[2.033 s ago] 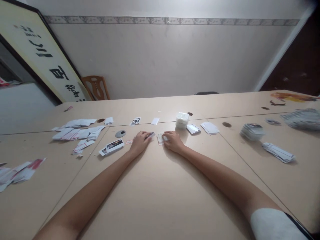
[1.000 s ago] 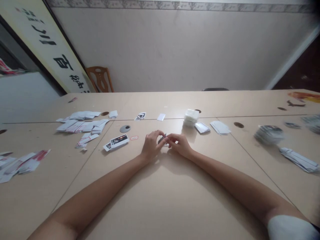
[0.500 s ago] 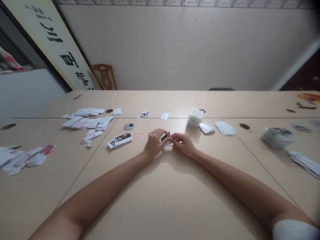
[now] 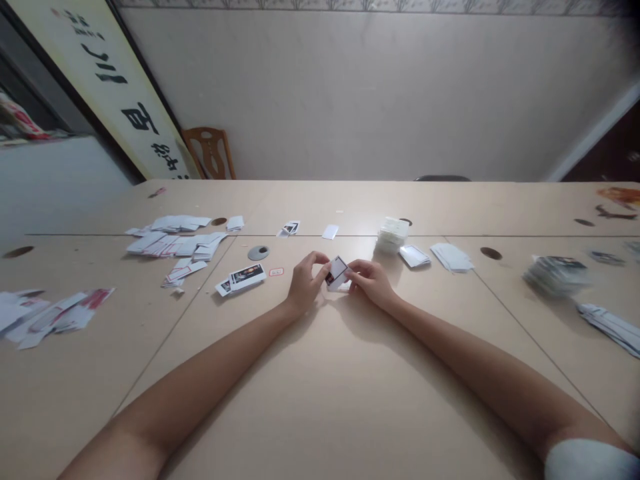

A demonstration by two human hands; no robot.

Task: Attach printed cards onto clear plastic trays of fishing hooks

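Note:
Between my two hands, a small card (image 4: 337, 272) with a dark picture and a white border is tilted up above the table. My left hand (image 4: 306, 281) pinches its left side between thumb and fingers. At its right edge my right hand (image 4: 371, 281) grips it, fingers closed. Beneath it shows a white piece (image 4: 344, 287), partly hidden by the card and my right fingers. Left of my hands lie dark printed photo cards (image 4: 247, 275) with white borders, beside a small red-framed label (image 4: 277, 272).
White paper strips (image 4: 175, 245) lie in piles at the left. Ahead are a single white card (image 4: 331, 231) and a clear stack (image 4: 392, 235). White cards (image 4: 451, 257) and a blurred stack of photo cards (image 4: 556, 275) lie to the right. A grommet (image 4: 259, 253) sits in the table.
The card has turned between my hands, so its dark, white-bordered face shows more plainly. My left fingers have drawn back slightly to the left.

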